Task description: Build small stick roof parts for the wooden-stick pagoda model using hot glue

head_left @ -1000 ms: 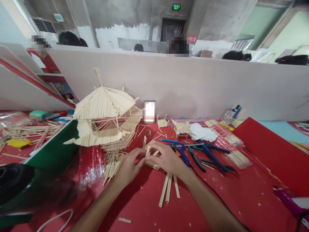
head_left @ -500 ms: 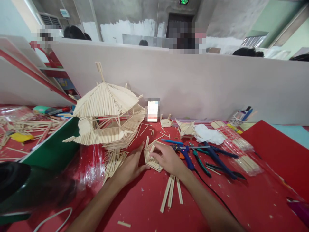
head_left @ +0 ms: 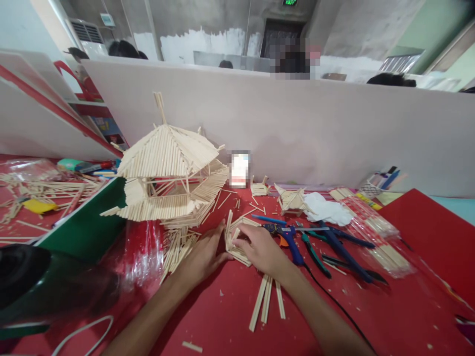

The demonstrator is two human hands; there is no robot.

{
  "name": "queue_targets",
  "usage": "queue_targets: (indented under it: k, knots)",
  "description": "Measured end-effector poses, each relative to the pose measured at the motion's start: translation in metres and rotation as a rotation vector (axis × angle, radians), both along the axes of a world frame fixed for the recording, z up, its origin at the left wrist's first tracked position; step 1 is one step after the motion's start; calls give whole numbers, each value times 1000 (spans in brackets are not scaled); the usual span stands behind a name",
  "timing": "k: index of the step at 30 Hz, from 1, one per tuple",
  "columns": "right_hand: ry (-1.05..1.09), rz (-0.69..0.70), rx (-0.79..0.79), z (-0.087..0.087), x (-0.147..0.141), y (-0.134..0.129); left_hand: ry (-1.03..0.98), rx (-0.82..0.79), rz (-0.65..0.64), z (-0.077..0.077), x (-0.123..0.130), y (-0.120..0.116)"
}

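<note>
A small many-sided frame of wooden sticks [head_left: 240, 254] lies on the red table between my hands. My left hand [head_left: 208, 252] rests at its left side, thumb and fingers apart, the thumb touching the lower left edge. Over the frame's right part, my right hand [head_left: 260, 246] pinches a short wooden stick [head_left: 235, 234] between thumb and fingers. To the left stands a large stick pavilion [head_left: 168, 173] with a pointed roof. Several loose sticks [head_left: 265, 299] lie below my right hand.
A blue glue gun [head_left: 291, 242], green-handled pliers [head_left: 315, 257] and larger dark blue-handled cutters [head_left: 347, 254] lie right of my hands. Behind are a small stick model [head_left: 292, 200] and white tissue [head_left: 326, 209]. Bagged sticks [head_left: 388, 252] sit at right, a dark bottle [head_left: 55, 287] at left.
The whole view has shifted slightly, so the table items appear a little further right. My left hand has come slightly closer against the small frame. My right hand keeps its pinch.
</note>
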State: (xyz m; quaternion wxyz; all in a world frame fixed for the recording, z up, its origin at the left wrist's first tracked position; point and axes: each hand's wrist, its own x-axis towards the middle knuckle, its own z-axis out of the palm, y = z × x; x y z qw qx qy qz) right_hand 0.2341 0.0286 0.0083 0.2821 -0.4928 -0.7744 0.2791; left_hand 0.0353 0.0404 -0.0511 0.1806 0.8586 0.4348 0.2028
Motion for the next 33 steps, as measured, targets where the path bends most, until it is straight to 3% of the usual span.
queue_targets:
  k: [10,20,23,27,33]
  knots:
    - [-6,-31,-20,-7,-6,-3,-61,-14,-10,-4,-2,1]
    - [-5,61,-97,8,7,-1,-94,-105,38,-1,-1,4]
    - [-179,12,-112,14,28,1,-71,-169,71,9,0,5]
    - [-507,-175,-70,12,64,6,-35,-238,127,23,-3,6]
    - [-725,-172,-189,-1,90,14,2,-262,140,25,-10,11]
